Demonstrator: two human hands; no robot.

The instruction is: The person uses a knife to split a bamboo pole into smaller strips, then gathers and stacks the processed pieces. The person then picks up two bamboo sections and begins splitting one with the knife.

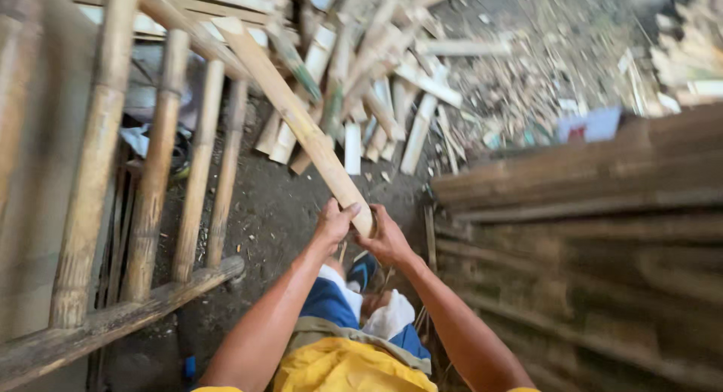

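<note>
Holding a long split bamboo slat (301, 125) by its near end, your two bare hands meet just below the middle of the view. Your left hand (334, 220) wraps the slat from the left, fingers clenched around it with the thumb lying over the top. Your right hand (385, 237) grips the same end from the right, fingers curled under the slat, touching it just beside the left hand. The slat runs away from you, up and to the left, its pale flat face turned upward (the far tip reaches the top of the view, over a heap of cut bamboo pieces (376, 83) lying on the dark dirt ground (271, 211)). To your left stands a rough bamboo frame (154, 181) of upright poles set in a lower crossbar. To your right lies a stack of long dark bamboo poles (587, 211), blurred. Below your hands, your knees show in blue shorts (331, 305) above a yellow garment (350, 366).
</note>
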